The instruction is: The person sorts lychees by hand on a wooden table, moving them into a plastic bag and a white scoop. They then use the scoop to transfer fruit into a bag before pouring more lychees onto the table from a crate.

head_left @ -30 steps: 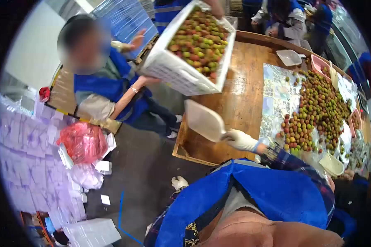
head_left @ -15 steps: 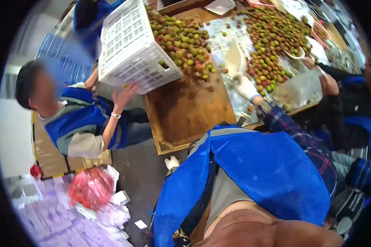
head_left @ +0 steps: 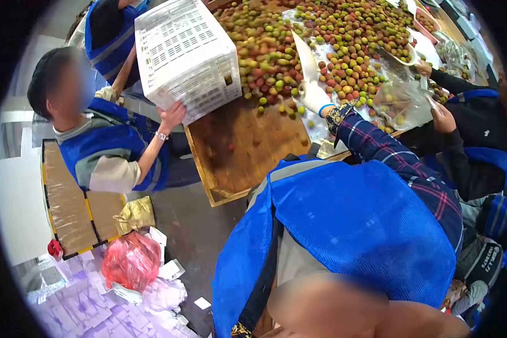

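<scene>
My right hand [head_left: 314, 97], in a white glove, is closed around the near end of a white scoop [head_left: 305, 59]. The scoop reaches into a heap of red-green lychees [head_left: 352, 62] spread over shiny sheeting on the table. Rolling lychees [head_left: 267, 67], some smeared by motion, lie just left of the glove. They are coming from a white plastic crate [head_left: 188, 53], tipped over the wooden table [head_left: 253, 135]. My left hand is out of view; just a patterned cuff [head_left: 242, 330] shows at the bottom edge.
A co-worker [head_left: 118, 129] at left grips the crate, another person [head_left: 110, 39] behind it. At right, a co-worker's hands hold a second scoop [head_left: 405, 58] and a clear plastic bag [head_left: 400, 104]. A pink-red bag [head_left: 130, 262] and scattered papers lie on the floor.
More lychees have spilled rightward across the table. The crate sits more level against the left co-worker's hand. My right hand has moved left with the scoop; my left glove has left the view.
</scene>
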The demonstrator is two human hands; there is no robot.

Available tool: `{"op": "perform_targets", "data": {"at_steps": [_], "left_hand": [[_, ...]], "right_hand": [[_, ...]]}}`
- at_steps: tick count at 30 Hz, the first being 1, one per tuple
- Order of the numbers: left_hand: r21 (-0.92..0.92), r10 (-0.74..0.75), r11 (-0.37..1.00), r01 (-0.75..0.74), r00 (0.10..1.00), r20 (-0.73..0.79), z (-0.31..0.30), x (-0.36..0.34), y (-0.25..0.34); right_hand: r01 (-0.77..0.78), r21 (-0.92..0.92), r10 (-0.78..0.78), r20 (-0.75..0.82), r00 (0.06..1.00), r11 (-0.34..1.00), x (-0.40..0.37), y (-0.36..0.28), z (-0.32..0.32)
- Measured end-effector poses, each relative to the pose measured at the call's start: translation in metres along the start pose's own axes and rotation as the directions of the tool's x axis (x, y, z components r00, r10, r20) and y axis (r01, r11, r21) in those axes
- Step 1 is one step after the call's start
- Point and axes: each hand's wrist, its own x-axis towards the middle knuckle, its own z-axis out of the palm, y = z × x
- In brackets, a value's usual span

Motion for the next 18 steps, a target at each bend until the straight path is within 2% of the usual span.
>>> {"op": "perform_targets", "data": {"at_steps": [3, 5, 7, 11, 15, 18], "left_hand": [[-0.032, 0.012, 0.999, -0.013, 1.000, -0.017, -0.004, -0.003, 0.000], [-0.051, 0.023, 0.998, -0.025, 0.999, -0.032, -0.005, -0.002, 0.002], [-0.076, 0.043, 0.996, -0.047, 0.998, -0.049, -0.007, 0.003, 0.002], [-0.168, 0.100, 0.979, -0.117, 0.989, -0.106, -0.006, 0.022, 0.004], [-0.348, 0.190, 0.904, -0.248, 0.963, -0.191, -0.001, 0.062, 0.000], [-0.128, 0.253, 0.948, -0.290, 0.936, -0.245, -0.008, -0.006, 0.058]], "right_hand": [[0.061, -0.073, -0.065, -0.044, 0.997, 0.995, -0.008, 0.013, 0.007], [0.051, -0.054, -0.052, -0.022, 0.998, 0.997, -0.011, 0.022, 0.013], [0.102, -0.083, -0.108, -0.066, 0.992, 0.991, -0.018, 0.020, 0.007], [0.075, -0.026, -0.077, -0.096, 0.992, 0.997, -0.026, 0.013, -0.003], [0.004, -0.041, -0.007, -0.081, 0.997, 0.999, -0.036, 0.007, -0.011], [0.040, -0.033, -0.044, -0.127, 0.991, 0.999, -0.040, 0.025, 0.000]]}}
